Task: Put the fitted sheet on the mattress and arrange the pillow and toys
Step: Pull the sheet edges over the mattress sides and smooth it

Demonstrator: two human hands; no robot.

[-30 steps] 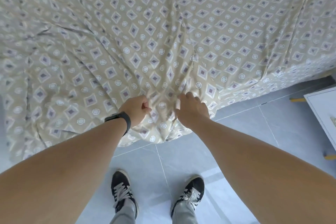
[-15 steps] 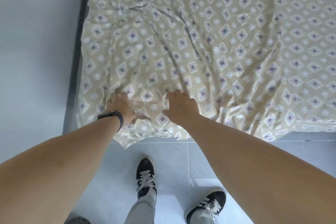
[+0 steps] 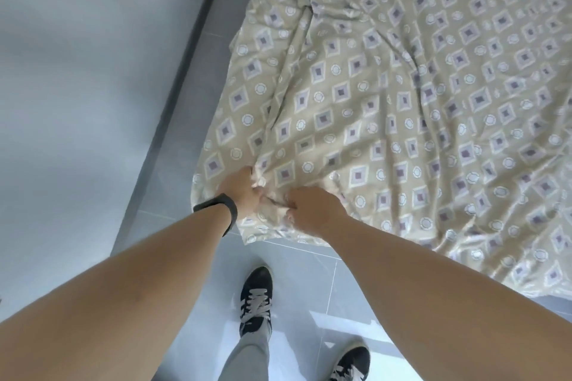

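Two dark sneakers (image 3: 255, 300) stand on the grey tiled floor (image 3: 297, 269) nearest the camera. Just beyond, the left hand (image 3: 240, 192) and right hand (image 3: 312, 209) both clench bunched fabric at the near-left corner of the fitted sheet (image 3: 402, 96). The patterned sheet spreads rumpled over the bed, far and right.

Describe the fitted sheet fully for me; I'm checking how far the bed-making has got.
The fitted sheet is soft beige cloth printed with purple-centred diamonds and white rings. It lies spread over the bed, heavily wrinkled, with folds fanning out from its near corner. That corner hangs loose above the grey tiled floor, not yet tucked under. The left hand and the right hand both grip bunched fabric at this corner, close together.
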